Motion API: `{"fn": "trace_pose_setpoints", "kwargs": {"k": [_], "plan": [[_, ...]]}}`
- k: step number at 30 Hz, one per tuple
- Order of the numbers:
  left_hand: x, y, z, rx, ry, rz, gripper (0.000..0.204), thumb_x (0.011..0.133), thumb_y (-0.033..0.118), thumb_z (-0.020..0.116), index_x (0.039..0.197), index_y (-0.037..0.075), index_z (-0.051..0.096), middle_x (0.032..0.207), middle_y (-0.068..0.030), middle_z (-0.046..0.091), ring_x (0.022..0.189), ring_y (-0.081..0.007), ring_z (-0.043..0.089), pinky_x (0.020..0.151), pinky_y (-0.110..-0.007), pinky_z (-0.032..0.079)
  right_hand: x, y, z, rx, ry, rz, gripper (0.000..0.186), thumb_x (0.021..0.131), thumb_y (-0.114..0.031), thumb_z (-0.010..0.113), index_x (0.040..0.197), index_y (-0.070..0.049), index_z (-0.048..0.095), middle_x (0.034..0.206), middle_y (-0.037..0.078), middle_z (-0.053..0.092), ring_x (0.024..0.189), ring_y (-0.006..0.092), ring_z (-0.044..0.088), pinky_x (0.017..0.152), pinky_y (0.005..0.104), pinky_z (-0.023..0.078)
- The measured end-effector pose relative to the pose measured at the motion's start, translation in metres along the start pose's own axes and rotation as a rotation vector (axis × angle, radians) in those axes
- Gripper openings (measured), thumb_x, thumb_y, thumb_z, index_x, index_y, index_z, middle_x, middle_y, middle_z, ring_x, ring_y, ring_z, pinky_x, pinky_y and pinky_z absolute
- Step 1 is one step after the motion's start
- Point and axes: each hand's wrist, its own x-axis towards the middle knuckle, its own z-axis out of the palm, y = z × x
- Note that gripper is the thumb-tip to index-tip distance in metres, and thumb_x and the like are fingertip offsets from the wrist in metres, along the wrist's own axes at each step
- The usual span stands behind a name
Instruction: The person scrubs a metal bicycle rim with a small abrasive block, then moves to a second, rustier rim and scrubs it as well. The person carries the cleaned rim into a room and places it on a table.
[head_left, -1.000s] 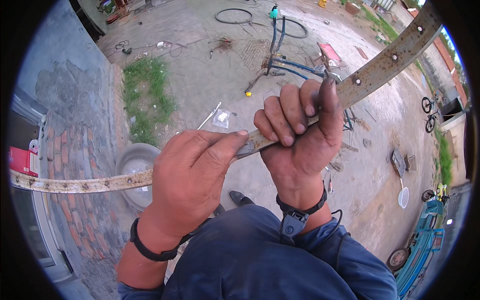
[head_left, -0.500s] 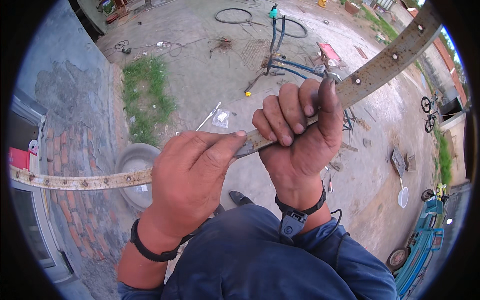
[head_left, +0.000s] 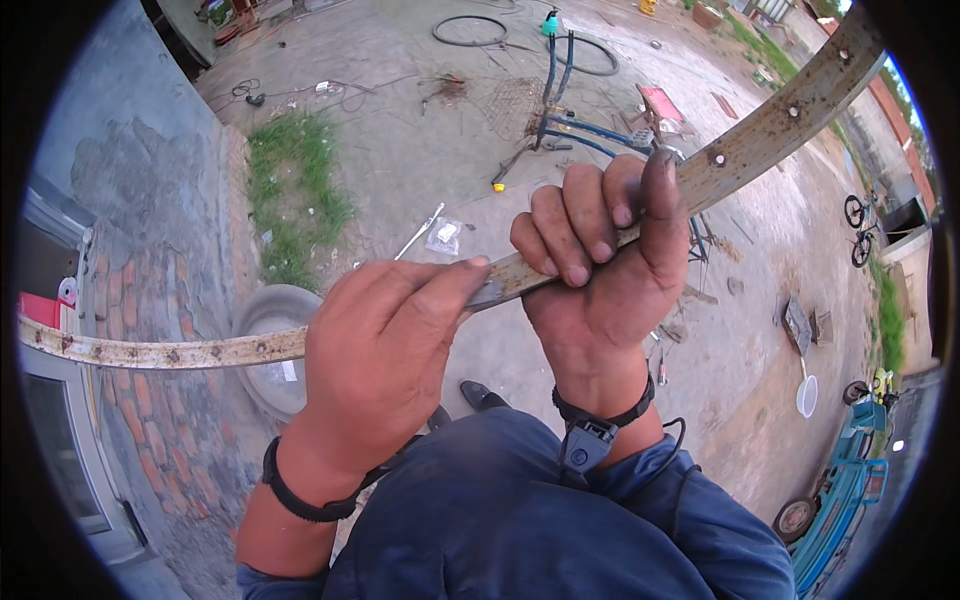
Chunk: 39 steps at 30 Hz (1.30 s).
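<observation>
A rusty, pale metal bicycle wheel rim (head_left: 760, 145) with spoke holes curves across the view in front of my body. My left hand (head_left: 385, 345) pinches it near the middle, thumb and fingers closed on the band beside a smooth grey patch (head_left: 487, 292). Just to the right, my right hand (head_left: 610, 235) is palm up, its fingers curled over the rim and its thumb pointing upward. The fingertips look dark with grime. Parts of the rim under both hands are hidden.
Ahead on the concrete lie a blue bicycle frame (head_left: 590, 132), a tyre (head_left: 470, 30), a metal rod (head_left: 418, 232) and a plastic bag (head_left: 444, 237). A grey basin (head_left: 262, 312) stands at left near the brick wall (head_left: 150, 430). A blue vehicle (head_left: 845, 510) is at right.
The rim's left stretch has risen slightly. Both hands keep their grip, nearly in the same place.
</observation>
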Motion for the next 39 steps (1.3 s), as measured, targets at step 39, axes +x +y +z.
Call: {"fn": "trace_pose_setpoints", "kwargs": {"k": [39], "plan": [[-0.022, -0.02, -0.049, 0.094, -0.177, -0.178, 0.035, 0.078, -0.001, 0.075, 0.113, 0.005, 0.072, 0.092, -0.0121, 0.068, 0.084, -0.0321, 0.064, 0.073, -0.042, 0.051, 0.0, 0.002, 0.001, -0.078, -0.091, -0.065, 0.046, 0.108, -0.048, 0.05, 0.075, -0.016, 0.043, 0.06, -0.006, 0.034, 0.048, 0.0081, 0.031, 0.049, 0.0269, 0.028]]}}
